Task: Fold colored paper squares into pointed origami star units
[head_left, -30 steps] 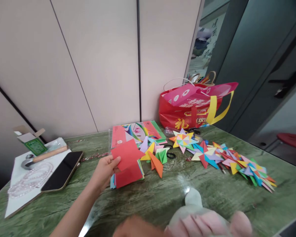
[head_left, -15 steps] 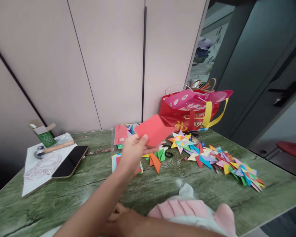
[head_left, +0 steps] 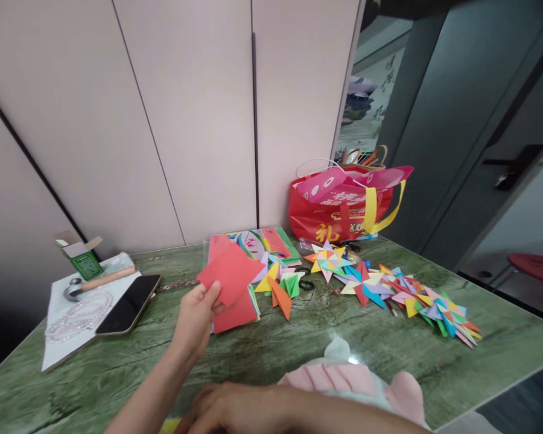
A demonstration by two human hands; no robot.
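A sheet of red origami paper (head_left: 235,274) is pinched between the thumb and fingers of my left hand (head_left: 199,310), held up over a stack of coloured paper (head_left: 238,316) whose top sheet is also red. At the bottom edge, my right hand (head_left: 226,410) reaches in from the right with its fingers curled. A yellow piece (head_left: 169,425) shows beside those fingers, mostly cut off by the frame; whether they grip it is hidden. Just right of the stack lie folded paper pieces in orange (head_left: 280,298), green (head_left: 290,284) and yellow (head_left: 268,277).
Several folded paper stars (head_left: 364,283) run along the table's right side, near black scissors (head_left: 306,283). Behind are paper packets (head_left: 253,244) and a red bag (head_left: 339,208). Left are a phone (head_left: 129,304), a hammer (head_left: 102,281) and a green box (head_left: 85,262). A plush toy (head_left: 344,380) sits in front.
My left hand has moved left and down with the red sheet, from beside the folded pieces to over the stack. My right hand has shifted lower, and a yellow piece now shows beside it.
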